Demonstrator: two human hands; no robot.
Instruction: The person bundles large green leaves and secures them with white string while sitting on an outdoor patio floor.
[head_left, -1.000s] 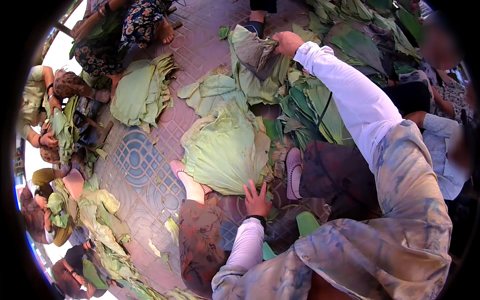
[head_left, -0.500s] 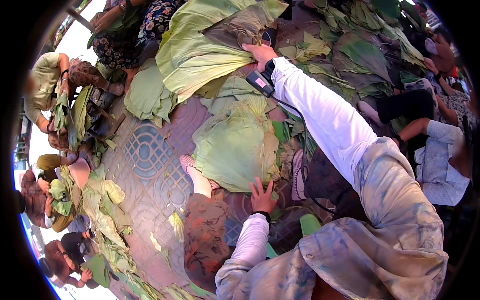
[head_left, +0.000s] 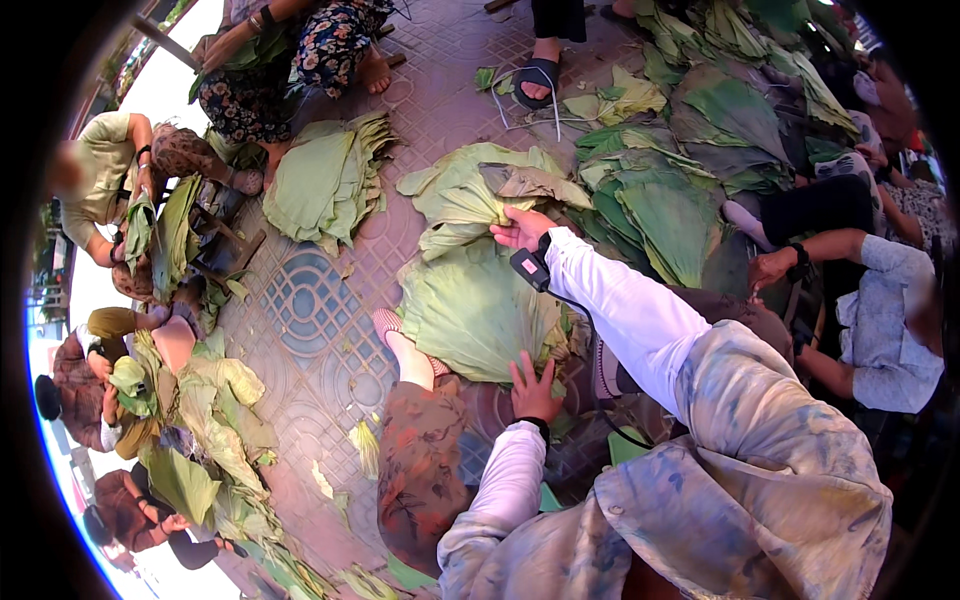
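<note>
A stack of large, flat, pale green leaves (head_left: 475, 315) lies on the paving between my feet. Beyond its far edge, my right hand (head_left: 522, 229) pinches a large yellow-green leaf (head_left: 465, 180) by its gathered base. A brown, withered patch shows on the right of that leaf, and its blade spreads away from me. Whether one leaf or more is in the pinch, I cannot tell. At the near edge of the stack, my left hand (head_left: 537, 389) rests with fingers spread, the tips on the leaf surface.
Another leaf stack (head_left: 322, 185) sits at the far left. Dark green leaves (head_left: 665, 210) are heaped on the right. People sit along both sides, several handling leaves. A sandalled foot (head_left: 537, 83) and a white cord (head_left: 505, 115) are at the back. A cable hangs from my right wrist.
My right hand has come down and nearer with the leaf, which was held up and spread wide. The far stack and sandalled foot now show. My left hand has stayed at the stack's edge.
</note>
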